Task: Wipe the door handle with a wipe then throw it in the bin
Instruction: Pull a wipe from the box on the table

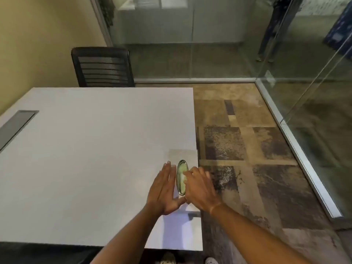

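Note:
A white wipes pack point(176, 155) with a green oval lid point(182, 175) lies near the right edge of the white table point(85, 159). My left hand point(163, 189) lies flat against the pack's left side, fingers straight and thumb under the lid's near end. My right hand point(200, 187) reaches over the lid from the right. Its fingertips pinch a small white bit of wipe point(183, 177) at the opening. The view is blurred there. No door handle and no bin are in view.
A black mesh chair point(102, 66) stands at the table's far side by the beige wall. A grey cable slot point(17, 124) is set into the table at the left. Glass walls with metal frames point(297, 149) enclose patterned carpet point(247, 149) on the right.

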Demonstrator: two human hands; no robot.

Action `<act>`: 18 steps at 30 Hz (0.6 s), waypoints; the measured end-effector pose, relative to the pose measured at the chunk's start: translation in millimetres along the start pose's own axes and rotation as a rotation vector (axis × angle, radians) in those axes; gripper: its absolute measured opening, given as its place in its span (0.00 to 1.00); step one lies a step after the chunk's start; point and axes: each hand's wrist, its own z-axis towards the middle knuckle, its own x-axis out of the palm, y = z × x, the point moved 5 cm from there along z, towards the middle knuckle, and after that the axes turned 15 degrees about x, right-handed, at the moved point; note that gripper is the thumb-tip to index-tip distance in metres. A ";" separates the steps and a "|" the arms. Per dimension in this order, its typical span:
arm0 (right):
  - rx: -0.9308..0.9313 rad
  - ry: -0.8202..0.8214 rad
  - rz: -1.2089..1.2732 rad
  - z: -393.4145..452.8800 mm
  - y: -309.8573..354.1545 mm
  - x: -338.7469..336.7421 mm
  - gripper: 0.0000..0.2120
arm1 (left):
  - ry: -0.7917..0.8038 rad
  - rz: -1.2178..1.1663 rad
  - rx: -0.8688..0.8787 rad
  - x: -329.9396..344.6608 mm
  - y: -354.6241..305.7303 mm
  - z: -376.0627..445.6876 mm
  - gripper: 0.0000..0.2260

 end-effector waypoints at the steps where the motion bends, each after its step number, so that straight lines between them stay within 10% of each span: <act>1: 0.013 -0.006 -0.011 4.8 2.2 2.1 0.20 | 0.014 -0.004 0.005 1.7 2.2 2.7 0.48; 18: 0.176 -0.080 -0.162 44.0 17.2 31.5 0.08 | 0.118 0.044 0.063 14.0 12.0 22.7 0.49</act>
